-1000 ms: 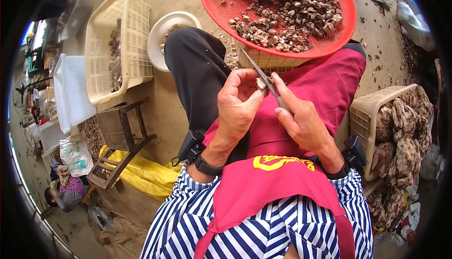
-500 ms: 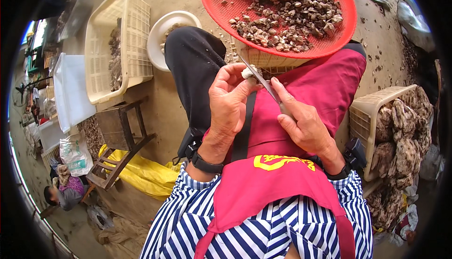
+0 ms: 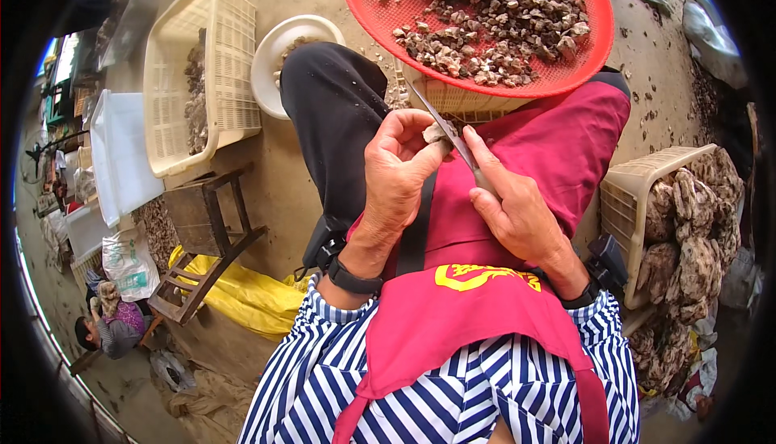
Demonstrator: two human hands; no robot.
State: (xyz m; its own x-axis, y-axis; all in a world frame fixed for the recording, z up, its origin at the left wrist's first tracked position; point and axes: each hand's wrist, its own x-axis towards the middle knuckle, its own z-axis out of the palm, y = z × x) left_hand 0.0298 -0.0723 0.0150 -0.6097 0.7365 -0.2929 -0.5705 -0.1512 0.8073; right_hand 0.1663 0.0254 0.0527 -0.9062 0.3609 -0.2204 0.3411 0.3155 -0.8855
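Note:
Over my lap, my left hand pinches a small pale, rough lump between thumb and fingertips; its kind I cannot tell. My right hand is closed round the handle of a knife, its index finger stretched along the blade. The blade points up and to the left, lying against the right side of the lump. Beyond both hands, a round red mesh tray carries many grey-brown chunks.
The red tray rests above a cream crate. At left stand a white basin, a tall cream crate and a wooden stool. A crate of big brown clumps stands at right. Another person sits far left.
The lump has turned in my left fingers, showing a greyer side. My right hand and the knife have shifted slightly up and left.

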